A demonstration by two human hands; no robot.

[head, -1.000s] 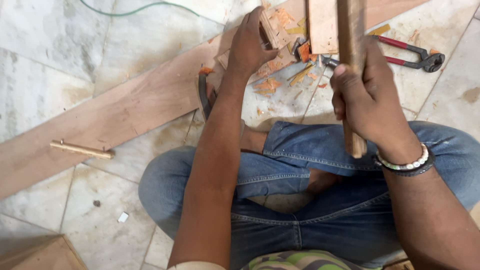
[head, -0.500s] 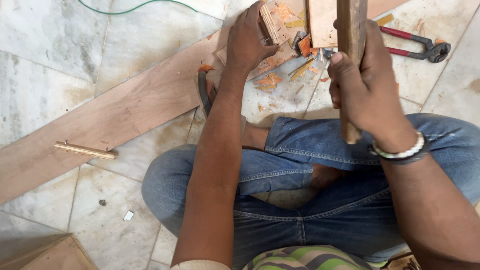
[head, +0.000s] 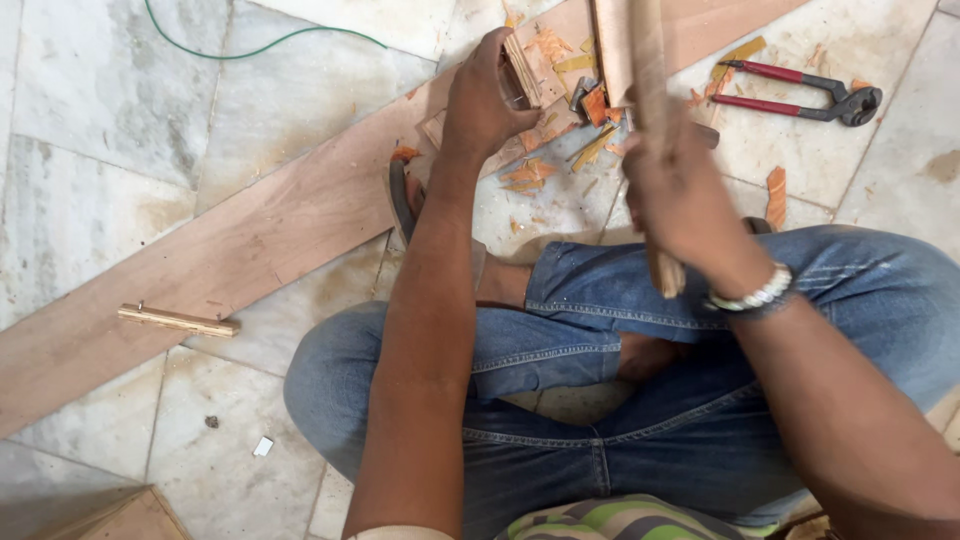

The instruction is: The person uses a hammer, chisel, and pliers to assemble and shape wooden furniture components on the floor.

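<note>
Your right hand [head: 690, 205] is closed in a fist around a wooden handle [head: 648, 90]. The long axis of this handle runs almost straight away from you: its lower end shows under your fist, above your right knee, and the upper part goes out of the top edge, so you cannot see the head of the tool. The hand looks blurred.

Your left hand [head: 485, 95] has its fingers wrapped on a small wooden block [head: 522, 70], which stands on its edge on the long plank [head: 250, 240]. This plank lies diagonally on the tiled floor [head: 90, 130], rising toward the upper right.

Orange wood chips [head: 530, 170] lie just beside the block. The red-handled pincers [head: 800, 95] rest well to the right, jaws pointing right. A small wooden stick [head: 178, 320] lies far left, near the plank edge.
</note>
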